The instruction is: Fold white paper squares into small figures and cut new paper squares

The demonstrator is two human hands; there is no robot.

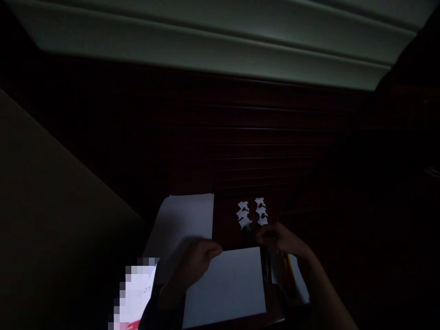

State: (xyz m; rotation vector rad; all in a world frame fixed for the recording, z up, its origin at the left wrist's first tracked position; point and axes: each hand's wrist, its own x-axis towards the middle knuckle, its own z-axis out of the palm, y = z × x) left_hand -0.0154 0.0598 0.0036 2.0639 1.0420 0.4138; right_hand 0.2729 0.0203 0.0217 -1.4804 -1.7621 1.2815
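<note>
My left hand (199,259) lies over the top left part of a white paper sheet (228,288), fingers curled together. Whether it grips anything is too dark to make out. Off to the right, my right hand (280,236) hovers with thumb and fingers drawn together, just below small folded or crumpled white paper pieces. These pieces stand in two columns, a left column (244,214) and a right column (261,211). Anything between the right fingertips is hidden in shadow. A second white sheet (189,213) lies behind my left hand.
Beside my right forearm is a dark holder or box with white paper (299,275) and a yellow-orange pencil-like item (288,270). A bright screen (139,293) glows at lower left. Dark ridged panelling (240,137) rises behind the dark table. The room is dim.
</note>
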